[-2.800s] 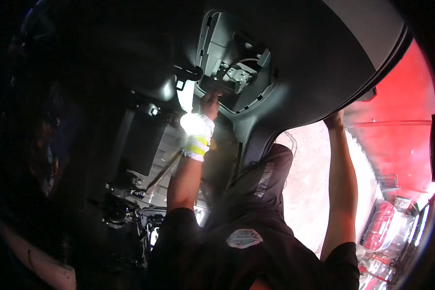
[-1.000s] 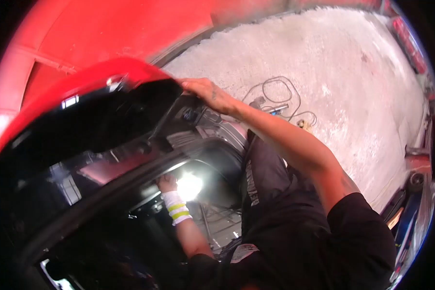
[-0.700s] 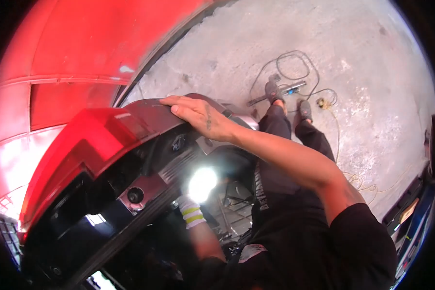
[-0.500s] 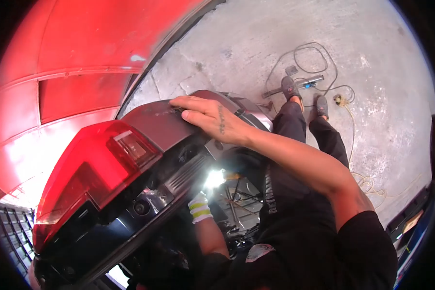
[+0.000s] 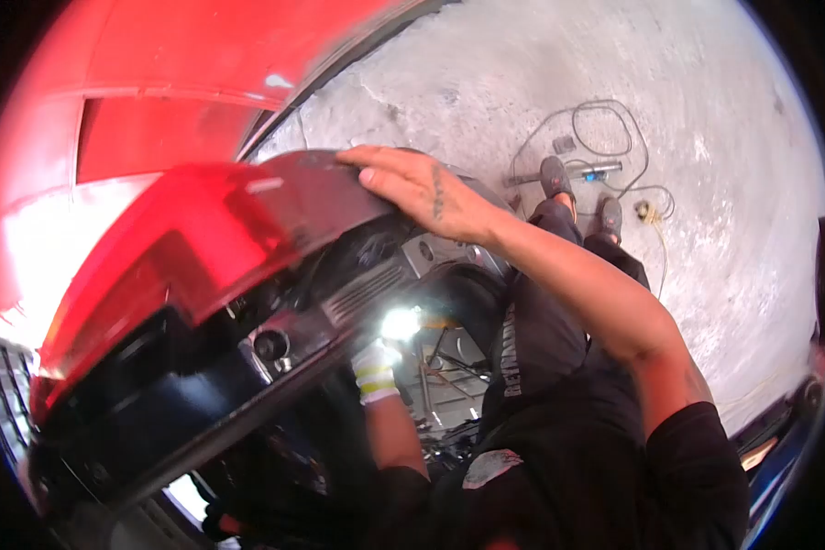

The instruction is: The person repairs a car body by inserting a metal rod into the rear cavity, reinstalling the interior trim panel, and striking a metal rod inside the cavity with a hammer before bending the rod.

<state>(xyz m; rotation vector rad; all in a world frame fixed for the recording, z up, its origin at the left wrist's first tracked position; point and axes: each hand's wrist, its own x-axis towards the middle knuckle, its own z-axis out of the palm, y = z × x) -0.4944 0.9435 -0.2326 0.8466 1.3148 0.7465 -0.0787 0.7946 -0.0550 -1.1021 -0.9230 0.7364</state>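
Head view: right hand (image 5: pixel 422 191) open on grey panel (image 5: pixel 325 197)

The right hand rests nearly flat, its fingers extended over the grey panel, beside the red tail light (image 5: pixel 188 229). Inside the vehicle, the left hand (image 5: pixel 372 352), above a striped wristband (image 5: pixel 375 378), is obscured near a bright light (image 5: pixel 401 323); its grip cannot be told.

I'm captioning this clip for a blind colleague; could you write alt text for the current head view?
A person's right hand rests on a vehicle's grey panel beside a red tail light, while their left forearm reaches inside near a bright light. Beyond, a looped cable lies on the floor by their shoes.
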